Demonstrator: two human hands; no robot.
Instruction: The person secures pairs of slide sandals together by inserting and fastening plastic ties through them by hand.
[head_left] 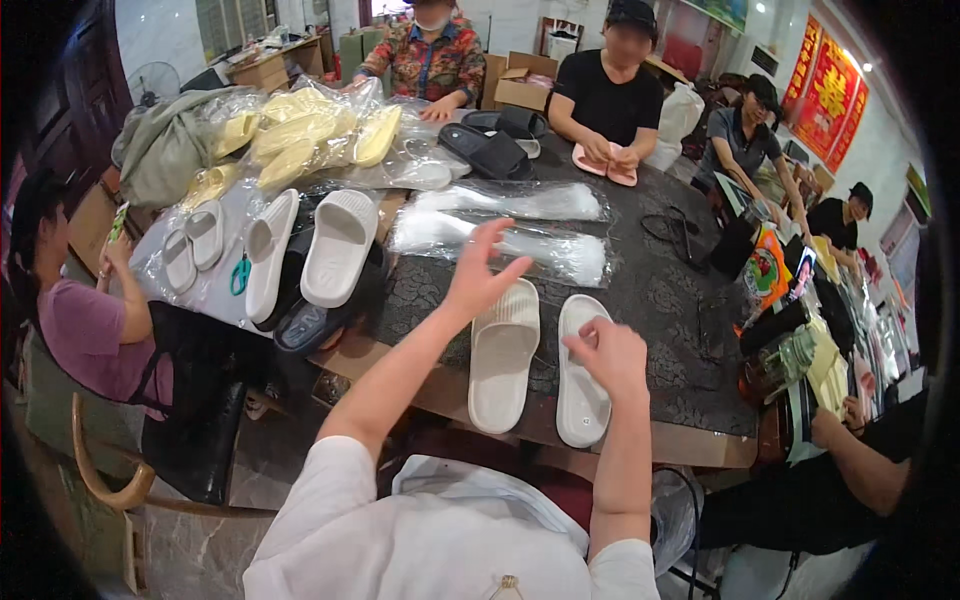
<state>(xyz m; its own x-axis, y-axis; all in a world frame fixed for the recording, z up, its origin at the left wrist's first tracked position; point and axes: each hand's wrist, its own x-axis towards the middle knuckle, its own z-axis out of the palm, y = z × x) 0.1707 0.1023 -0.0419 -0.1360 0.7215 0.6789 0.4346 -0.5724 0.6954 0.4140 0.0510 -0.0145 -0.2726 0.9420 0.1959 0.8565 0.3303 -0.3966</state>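
Observation:
On the dark patterned table before me lies a pair of white slide slippers, a left-hand one [504, 370] and a right-hand one [582, 410], soles down, toes pointing away. My left hand [482, 275] hangs with fingers spread at the near edge of two flat stacks of clear plastic bags [560, 250]; nothing shows in it. My right hand [612, 355] is over the right-hand slipper, thumb and fingers loosely curved and apart, hiding part of its middle. Whether it touches the slipper I cannot tell.
Left of me stand more white slides [338, 250], dark slides [318, 318] and teal-handled scissors [240, 275]. Yellow slides in plastic [300, 135] pile up behind. Black slides [485, 150] lie farther back. Across the table, a person's hands [610, 160] hold pink slides. Thin dark eyeglasses-like loops [680, 230] lie right.

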